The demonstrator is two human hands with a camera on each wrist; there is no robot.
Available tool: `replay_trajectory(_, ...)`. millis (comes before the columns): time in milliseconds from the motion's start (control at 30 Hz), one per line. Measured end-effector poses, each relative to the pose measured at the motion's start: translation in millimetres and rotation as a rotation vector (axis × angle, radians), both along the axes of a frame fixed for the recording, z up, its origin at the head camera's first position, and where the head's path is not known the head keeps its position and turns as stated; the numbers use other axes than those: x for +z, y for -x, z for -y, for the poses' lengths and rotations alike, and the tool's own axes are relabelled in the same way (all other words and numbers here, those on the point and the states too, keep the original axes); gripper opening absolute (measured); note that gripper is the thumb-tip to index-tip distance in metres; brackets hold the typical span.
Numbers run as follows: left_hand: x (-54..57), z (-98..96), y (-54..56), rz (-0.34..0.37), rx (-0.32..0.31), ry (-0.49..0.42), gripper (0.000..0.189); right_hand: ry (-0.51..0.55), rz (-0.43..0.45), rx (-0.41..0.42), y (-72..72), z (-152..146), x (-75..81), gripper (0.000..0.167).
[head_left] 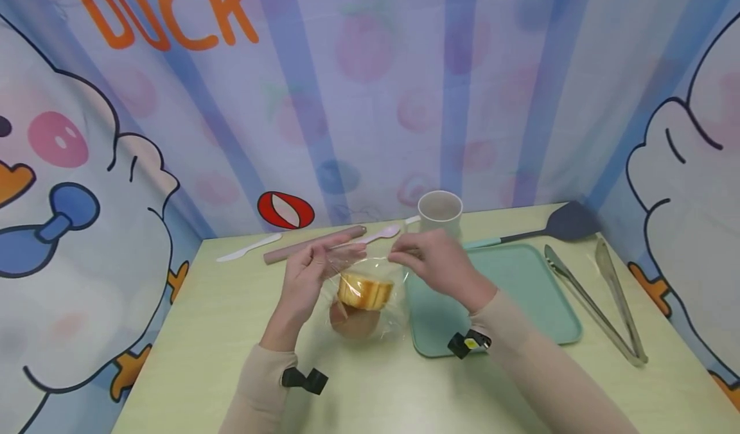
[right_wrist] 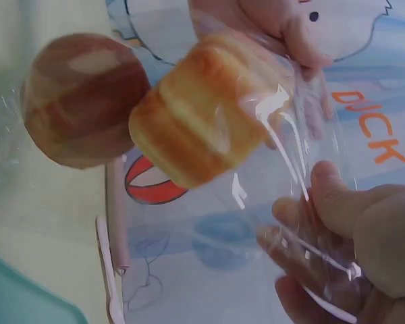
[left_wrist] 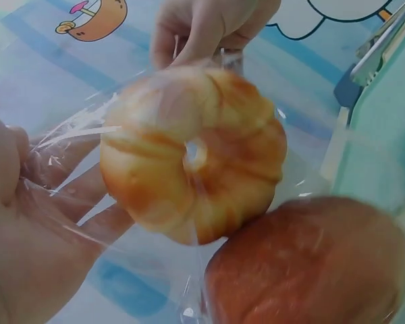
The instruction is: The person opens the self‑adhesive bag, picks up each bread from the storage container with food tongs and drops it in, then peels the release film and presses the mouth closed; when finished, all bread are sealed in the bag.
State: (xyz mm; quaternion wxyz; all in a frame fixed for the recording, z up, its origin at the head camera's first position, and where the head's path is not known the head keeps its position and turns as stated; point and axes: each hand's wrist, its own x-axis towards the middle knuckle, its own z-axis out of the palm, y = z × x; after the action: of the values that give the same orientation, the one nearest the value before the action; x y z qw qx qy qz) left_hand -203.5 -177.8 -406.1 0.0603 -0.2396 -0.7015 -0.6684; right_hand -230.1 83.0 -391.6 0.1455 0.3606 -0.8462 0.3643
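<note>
Both hands hold up a clear plastic bag in front of me. My left hand grips its left side near the top, and the film creases between thumb and fingers in the left wrist view. With thumb and fingertips, my right hand pinches the opposite edge of the mouth. Inside lie a golden ring-shaped bread and, below it, a round brown bun, pressed close together. The right wrist view shows the same bread and bun through the shiny film.
To the right lie a green tray, metal tongs and a dark-headed spatula. A white mug stands at the back. A white plastic knife, a pinkish stick and a pale spoon lie along the back left.
</note>
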Motion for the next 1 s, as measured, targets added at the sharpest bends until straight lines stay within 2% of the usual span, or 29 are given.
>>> replay_trajectory(100,0.2,5.8,0.5,-0.022,0.008,0.029,0.052,0.092,0.059,0.04,0.1,-10,0.8,0.001)
replay_trajectory(200,0.0,9.5,0.6,-0.04,0.034,0.061,0.054,0.173,0.103,0.064,-0.3,-17,2.8,0.006)
replay_trajectory(333,-1.7,11.4,1.0,-0.003,0.029,0.036,0.057,0.246,0.191,0.086,1.3,-21,4.1,0.009)
replay_trajectory(467,-6.4,12.5,2.3,0.112,0.025,-0.028,0.065,0.297,0.337,0.102,7.1,-23,0.7,0.013)
replay_trajectory(600,-13.4,14.5,7.7,0.257,-0.006,-0.138,0.07,0.371,0.469,0.095,15.7,-24,-7.9,0.017)
replay_trajectory(700,-20.7,16.0,14.0,0.388,-0.004,-0.216,0.071,0.445,0.537,0.067,23.1,-21,-18.8,0.017)
replay_trajectory(833,-34.3,17.9,23.0,0.519,0.06,-0.256,0.07,0.532,0.614,0.012,34.1,-12,-39.3,0.019)
replay_trajectory(1000,-54.7,20.9,33.7,0.601,0.134,-0.227,0.079,0.562,0.663,-0.071,43.7,1,-64.8,0.018)
